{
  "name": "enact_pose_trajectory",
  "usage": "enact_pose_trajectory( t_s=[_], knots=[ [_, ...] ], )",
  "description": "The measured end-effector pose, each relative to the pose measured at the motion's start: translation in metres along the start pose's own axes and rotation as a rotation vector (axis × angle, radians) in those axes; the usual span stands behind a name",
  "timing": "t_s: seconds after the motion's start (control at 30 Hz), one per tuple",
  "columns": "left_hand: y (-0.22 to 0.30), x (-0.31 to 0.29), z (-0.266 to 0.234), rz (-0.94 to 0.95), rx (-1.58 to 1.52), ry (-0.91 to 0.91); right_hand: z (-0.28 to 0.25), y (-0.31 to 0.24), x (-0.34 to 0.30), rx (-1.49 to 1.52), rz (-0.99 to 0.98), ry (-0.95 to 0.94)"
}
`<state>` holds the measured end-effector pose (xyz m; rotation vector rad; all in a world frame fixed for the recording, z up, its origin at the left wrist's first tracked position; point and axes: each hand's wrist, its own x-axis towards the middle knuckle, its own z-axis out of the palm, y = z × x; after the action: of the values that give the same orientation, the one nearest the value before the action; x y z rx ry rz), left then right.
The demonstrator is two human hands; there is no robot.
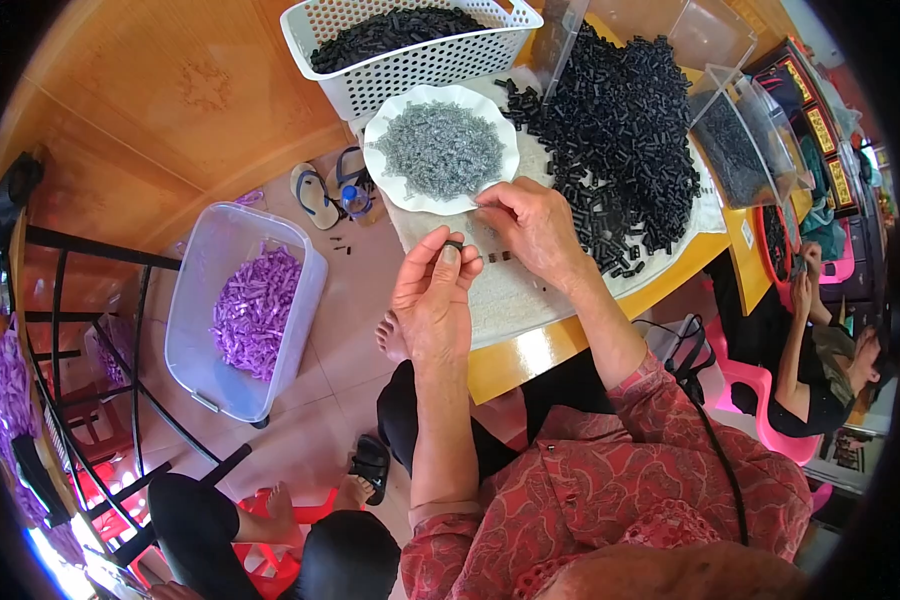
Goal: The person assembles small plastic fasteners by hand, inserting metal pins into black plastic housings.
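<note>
Fingertips and thumb of the left hand (pixel 438 305) pinch a small black piece (pixel 455 241) near the scalloped plate (pixel 375 168); a loose pinch could drop it. That palm faces up, wrist nearly straight. Farther right, a knock from the right hand (pixel 538 232) might spill the clear pieces (pixel 440 148). Its back is uppermost, fingertips drawn together at the plate's rim; whether they grip anything, I cannot tell.

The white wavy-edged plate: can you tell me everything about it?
The white plate is round, with a scalloped rim, smooth-looking, perhaps plastic or ceramic. It lies right way up on the pale cloth, holding many small clear pieces. The white perforated basket stands beyond; the right hand is at the plate's rim, possibly touching.
</note>
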<state>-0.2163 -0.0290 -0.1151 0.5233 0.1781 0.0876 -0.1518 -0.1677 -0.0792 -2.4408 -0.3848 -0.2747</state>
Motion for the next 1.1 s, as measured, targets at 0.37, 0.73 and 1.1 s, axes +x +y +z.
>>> enact_pose_trajectory(
  t_s=[0.37, 0.73, 1.1],
  knots=[
    [0.000, 0.001, 0.000, -0.033, -0.088, -0.033, -0.019, -0.018, -0.013, 0.162, -0.086, 0.072],
    [-0.006, 0.000, -0.004, -0.092, -0.196, -0.086, -0.035, -0.043, -0.033, 0.211, -0.144, -0.019],
    [-0.007, -0.002, -0.001, -0.073, -0.130, -0.090, -0.034, -0.044, -0.031, 0.156, -0.154, -0.105]
  ],
)
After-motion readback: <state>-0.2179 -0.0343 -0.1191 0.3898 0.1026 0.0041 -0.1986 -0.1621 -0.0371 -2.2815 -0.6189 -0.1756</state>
